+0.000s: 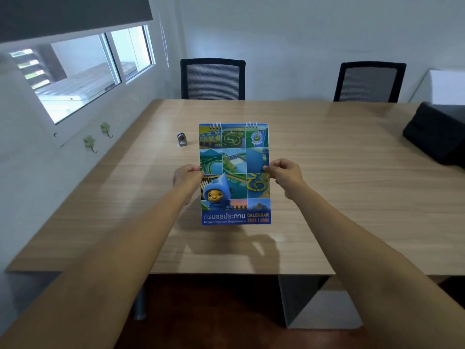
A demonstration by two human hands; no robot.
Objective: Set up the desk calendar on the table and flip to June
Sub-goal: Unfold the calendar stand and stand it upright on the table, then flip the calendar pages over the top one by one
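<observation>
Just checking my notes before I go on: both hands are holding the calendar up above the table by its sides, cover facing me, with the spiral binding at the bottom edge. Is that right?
Not quite. The head view shows the spiral binding at the top edge of the calendar, not the bottom. The rest holds: the left hand and right hand grip its sides above the table, cover facing you.

Daylight enters from the window at upper left; room is evenly lit, moderately bright, slightly cool cast. Soft shadow of the calendar and arms falls on the surface toward the near edge, with faint sheen on the wood by the window side. Strong wide-angle bowing at frame edges, overall mild softness, small cover print smeared.
</observation>
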